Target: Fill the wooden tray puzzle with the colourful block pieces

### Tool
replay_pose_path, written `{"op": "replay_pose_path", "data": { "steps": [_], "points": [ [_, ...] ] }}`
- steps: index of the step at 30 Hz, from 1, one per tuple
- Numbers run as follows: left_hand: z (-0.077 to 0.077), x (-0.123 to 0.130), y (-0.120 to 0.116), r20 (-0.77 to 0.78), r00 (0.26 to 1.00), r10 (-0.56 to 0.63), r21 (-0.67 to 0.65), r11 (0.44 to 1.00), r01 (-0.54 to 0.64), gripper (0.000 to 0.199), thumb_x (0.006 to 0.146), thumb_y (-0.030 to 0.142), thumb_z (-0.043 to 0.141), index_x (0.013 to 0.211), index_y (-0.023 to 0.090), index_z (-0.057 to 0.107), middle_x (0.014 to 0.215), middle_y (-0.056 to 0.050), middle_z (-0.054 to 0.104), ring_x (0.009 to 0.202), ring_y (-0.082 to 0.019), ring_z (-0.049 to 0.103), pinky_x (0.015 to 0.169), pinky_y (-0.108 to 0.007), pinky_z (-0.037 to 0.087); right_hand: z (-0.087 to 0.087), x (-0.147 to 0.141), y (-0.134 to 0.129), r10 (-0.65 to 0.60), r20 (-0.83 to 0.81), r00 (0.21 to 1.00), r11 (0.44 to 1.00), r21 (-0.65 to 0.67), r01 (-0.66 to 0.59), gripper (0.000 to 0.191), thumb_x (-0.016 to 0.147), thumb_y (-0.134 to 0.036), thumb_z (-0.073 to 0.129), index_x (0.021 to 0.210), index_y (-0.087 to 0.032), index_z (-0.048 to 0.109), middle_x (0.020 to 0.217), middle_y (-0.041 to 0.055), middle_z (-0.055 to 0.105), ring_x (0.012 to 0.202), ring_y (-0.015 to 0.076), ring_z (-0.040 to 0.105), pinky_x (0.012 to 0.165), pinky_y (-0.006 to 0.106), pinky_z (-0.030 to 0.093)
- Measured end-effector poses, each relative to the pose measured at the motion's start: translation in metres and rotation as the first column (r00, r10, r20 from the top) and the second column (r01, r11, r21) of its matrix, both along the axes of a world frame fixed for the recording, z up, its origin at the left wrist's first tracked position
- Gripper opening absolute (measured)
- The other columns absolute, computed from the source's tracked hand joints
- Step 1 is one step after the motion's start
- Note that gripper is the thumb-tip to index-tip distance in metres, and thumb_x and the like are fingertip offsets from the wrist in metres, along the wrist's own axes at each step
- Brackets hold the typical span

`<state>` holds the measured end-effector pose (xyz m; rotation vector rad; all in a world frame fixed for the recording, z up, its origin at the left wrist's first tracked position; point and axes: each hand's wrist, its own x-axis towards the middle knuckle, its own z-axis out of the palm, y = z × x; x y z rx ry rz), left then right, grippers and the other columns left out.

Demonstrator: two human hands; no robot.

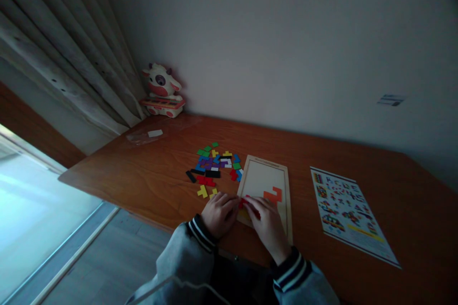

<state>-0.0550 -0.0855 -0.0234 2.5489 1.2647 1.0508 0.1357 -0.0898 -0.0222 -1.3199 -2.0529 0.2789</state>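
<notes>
wall (272, 47): plain, pale grey, fills upper centre and right of frame; small rectangular plate or label (391, 100) on it at right, print too small to read. curtain (67, 43): light, folded, dark specks, hangs at upper left. brown wooden strip (36, 121) below it, left edge. bright glow at lower left; pane or doorway, cannot tell. floor (132, 252): grey, lower left, crossed by pale diagonal rail (77, 255). desk (168, 152): reddish-brown wood grain, against wall, mid-frame to lower right. light dim, darkest at right.
</notes>
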Motion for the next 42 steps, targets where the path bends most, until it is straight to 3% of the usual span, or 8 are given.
{"op": "replay_pose_path", "data": {
  "steps": [6, 12, 16, 20, 23, 29, 37, 42],
  "points": [
    [-0.003, -0.001, 0.001, -0.019, 1.0, -0.007, -0.011, 1.0, 0.006, 0.026, 0.095, 0.019, 0.052, 0.116, 0.022, 0.067, 0.11, -0.008, 0.071, 0.095, -0.021, 0.064, 0.084, -0.036, 0.054, -0.002, 0.002, -0.005, 0.0, 0.154, 0.988, 0.998, 0.057, -0.008, 0.022, 0.093, -0.025, 0.059, 0.113, -0.027, 0.069, 0.101, 0.006, 0.067, 0.092, 0.0231, 0.065, 0.087, 0.041, 0.052],
    [-0.001, 0.0, -0.001, -0.016, 0.999, 0.028, -0.005, 1.0, -0.028, 0.022, 0.095, 0.02, 0.052, 0.109, 0.021, 0.07, 0.11, -0.007, 0.071, 0.094, -0.021, 0.063, 0.084, -0.037, 0.053, -0.004, 0.011, -0.015, -0.031, 0.11, 0.994, 0.987, 0.163, 0.012, 0.023, 0.093, -0.023, 0.058, 0.115, -0.025, 0.065, 0.105, 0.0062, 0.067, 0.096, 0.0236, 0.063, 0.088, 0.043, 0.047],
    [-0.002, -0.014, 0.002, 0.0, 0.979, 0.206, 0.041, 0.978, -0.206, 0.021, 0.094, 0.022, 0.054, 0.107, 0.023, 0.07, 0.113, -0.007, 0.07, 0.098, -0.024, 0.062, 0.085, -0.04, 0.051, -0.01, 0.035, -0.028, -0.036, 0.044, 0.998, 0.975, 0.22, 0.025, 0.023, 0.094, -0.025, 0.058, 0.116, -0.027, 0.065, 0.105, 0.0049, 0.067, 0.096, 0.022, 0.064, 0.088, 0.041, 0.048],
    [-0.01, -0.044, 0.012, -0.031, 0.901, 0.432, 0.067, 0.901, -0.429, 0.023, 0.093, 0.026, 0.057, 0.113, 0.021, 0.068, 0.122, -0.01, 0.068, 0.109, -0.028, 0.06, 0.091, -0.045, 0.05, -0.019, 0.067, -0.039, -0.1, -0.027, 0.995, 0.977, 0.186, 0.103, 0.023, 0.095, -0.033, 0.057, 0.116, -0.028, 0.065, 0.108, 0.0061, 0.066, 0.1, 0.0235, 0.063, 0.089, 0.041, 0.05],
    [-0.014, -0.062, 0.018, -0.109, 0.86, 0.498, 0.06, 0.867, -0.494, 0.031, 0.092, 0.032, 0.06, 0.121, 0.021, 0.066, 0.13, -0.011, 0.065, 0.115, -0.031, 0.059, 0.095, -0.049, 0.048, -0.023, 0.084, -0.042, -0.18, -0.126, 0.976, 0.967, 0.159, 0.199, 0.023, 0.096, -0.036, 0.055, 0.114, -0.026, 0.065, 0.11, 0.0079, 0.065, 0.101, 0.0244, 0.063, 0.088, 0.042, 0.051],
    [-0.013, -0.062, 0.018, -0.176, 0.898, 0.404, 0.104, 0.914, -0.391, 0.023, 0.097, 0.028, 0.054, 0.111, 0.027, 0.073, 0.123, -0.005, 0.07, 0.113, -0.026, 0.063, 0.098, -0.045, 0.045, -0.023, 0.089, -0.042, -0.242, -0.239, 0.94, 0.962, 0.069, 0.265, 0.023, 0.095, -0.038, 0.054, 0.11, -0.025, 0.064, 0.108, 0.0078, 0.065, 0.098, 0.0239, 0.064, 0.086, 0.042, 0.052],
    [-0.009, -0.061, 0.017, -0.153, 0.907, 0.392, 0.143, 0.917, -0.373, 0.018, 0.095, 0.032, 0.059, 0.099, 0.026, 0.076, 0.107, -0.004, 0.075, 0.098, -0.024, 0.066, 0.093, -0.043, 0.046, -0.021, 0.089, -0.043, -0.261, -0.304, 0.916, 0.958, 0.037, 0.285, 0.021, 0.095, -0.036, 0.056, 0.11, -0.025, 0.064, 0.107, 0.0069, 0.067, 0.096, 0.0222, 0.065, 0.084, 0.039, 0.054],
    [-0.01, -0.061, 0.017, -0.192, 0.899, 0.395, 0.14, 0.917, -0.373, 0.023, 0.095, 0.026, 0.055, 0.107, 0.026, 0.074, 0.116, -0.006, 0.071, 0.106, -0.027, 0.062, 0.093, -0.045, 0.046, -0.018, 0.087, -0.043, -0.267, -0.325, 0.907, 0.955, 0.035, 0.293, 0.02, 0.094, -0.036, 0.056, 0.108, -0.024, 0.064, 0.105, 0.0071, 0.067, 0.094, 0.0216, 0.066, 0.082, 0.037, 0.055]
  ]
}}
